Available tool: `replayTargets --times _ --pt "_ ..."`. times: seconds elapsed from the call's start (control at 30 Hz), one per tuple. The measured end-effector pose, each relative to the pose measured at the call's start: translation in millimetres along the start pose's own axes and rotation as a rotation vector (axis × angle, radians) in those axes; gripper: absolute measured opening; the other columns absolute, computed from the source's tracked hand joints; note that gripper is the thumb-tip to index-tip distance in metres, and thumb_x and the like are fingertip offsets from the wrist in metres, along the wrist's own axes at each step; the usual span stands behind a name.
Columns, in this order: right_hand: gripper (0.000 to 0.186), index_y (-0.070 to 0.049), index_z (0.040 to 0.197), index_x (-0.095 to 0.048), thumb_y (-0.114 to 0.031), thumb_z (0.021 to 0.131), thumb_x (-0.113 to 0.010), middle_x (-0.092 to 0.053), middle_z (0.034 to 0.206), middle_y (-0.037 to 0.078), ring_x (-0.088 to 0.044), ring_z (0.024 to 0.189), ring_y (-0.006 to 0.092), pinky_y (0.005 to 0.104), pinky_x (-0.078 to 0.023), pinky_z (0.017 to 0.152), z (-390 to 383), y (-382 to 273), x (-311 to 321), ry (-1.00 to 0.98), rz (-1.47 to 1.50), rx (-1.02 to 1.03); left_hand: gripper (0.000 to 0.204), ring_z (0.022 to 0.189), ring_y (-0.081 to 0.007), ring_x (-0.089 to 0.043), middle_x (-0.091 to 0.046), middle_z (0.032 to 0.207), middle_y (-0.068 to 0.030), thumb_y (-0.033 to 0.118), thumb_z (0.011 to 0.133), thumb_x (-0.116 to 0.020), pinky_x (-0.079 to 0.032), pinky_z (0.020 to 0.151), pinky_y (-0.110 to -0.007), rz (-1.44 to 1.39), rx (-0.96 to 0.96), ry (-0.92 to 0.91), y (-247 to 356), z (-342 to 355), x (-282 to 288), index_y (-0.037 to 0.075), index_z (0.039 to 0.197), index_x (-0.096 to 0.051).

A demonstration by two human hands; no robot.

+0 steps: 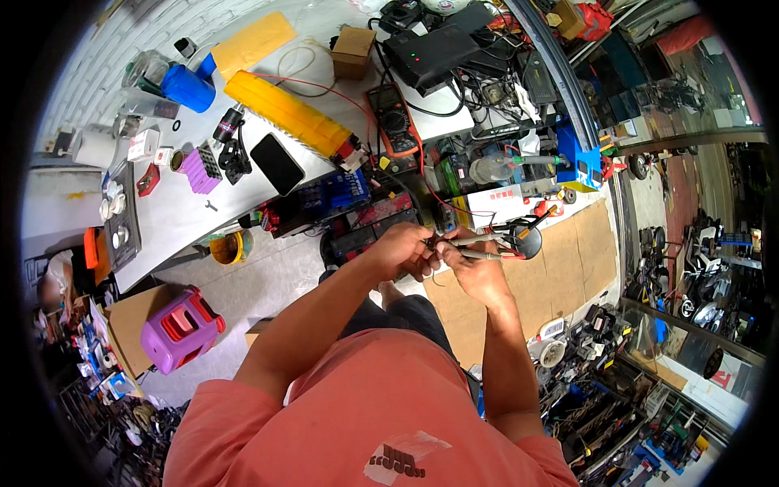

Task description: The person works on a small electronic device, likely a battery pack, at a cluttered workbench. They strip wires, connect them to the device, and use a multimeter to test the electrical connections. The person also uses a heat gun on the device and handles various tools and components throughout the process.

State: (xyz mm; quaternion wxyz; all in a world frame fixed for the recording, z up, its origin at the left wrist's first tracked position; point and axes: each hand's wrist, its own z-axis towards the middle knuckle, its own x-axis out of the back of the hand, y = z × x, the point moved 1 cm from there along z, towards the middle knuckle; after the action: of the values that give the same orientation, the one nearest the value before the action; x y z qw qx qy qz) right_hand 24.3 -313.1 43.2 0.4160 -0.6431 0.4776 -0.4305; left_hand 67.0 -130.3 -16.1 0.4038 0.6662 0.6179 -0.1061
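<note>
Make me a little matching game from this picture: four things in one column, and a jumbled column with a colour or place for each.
Things:
1. Phone
2. Left hand
3. Bucket
4. Meter

Descriptions:
A. yellow, with a round rim
B. orange-edged, with a dial
C. close beside the right hand
D. black, flat on the white table

Pairs: 1-D, 2-C, 3-A, 4-B

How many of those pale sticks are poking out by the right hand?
2. The upper stick and, just below it, the lower stick, both pointing rightward from the right hand. Any more behind that hand would be hidden.
</note>
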Motion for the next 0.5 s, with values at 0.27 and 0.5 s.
replayTargets --times 0.27,0.5 --pt "0.017 0.003 0.102 -0.066 -0.014 0.102 -0.066 -0.071 0.092 0.006 -0.074 0.087 0.0164 0.0279 -0.057 0.072 -10 17 0 -0.056 0.057 -0.218 0.029 0.057 -0.0155 -0.060 -0.064 0.072 -0.0053 0.028 0.106 -0.051 -0.046 0.048 -0.030 0.073 -0.087 0.205 -2 1 32 0.004 0.107 -0.068" --pt "0.013 0.001 0.101 -0.066 -0.011 0.100 -0.069 -0.071 0.088 0.006 -0.072 0.079 0.0152 0.0303 -0.055 0.067 -3 3 5 -0.045 0.124 -0.168 0.024 0.059 -0.0147 -0.058 -0.062 0.071 -0.0034 0.026 0.105 -0.055 -0.043 0.051 -0.029 -0.063 -0.181 0.203 7 0 19 0.005 0.103 -0.066"
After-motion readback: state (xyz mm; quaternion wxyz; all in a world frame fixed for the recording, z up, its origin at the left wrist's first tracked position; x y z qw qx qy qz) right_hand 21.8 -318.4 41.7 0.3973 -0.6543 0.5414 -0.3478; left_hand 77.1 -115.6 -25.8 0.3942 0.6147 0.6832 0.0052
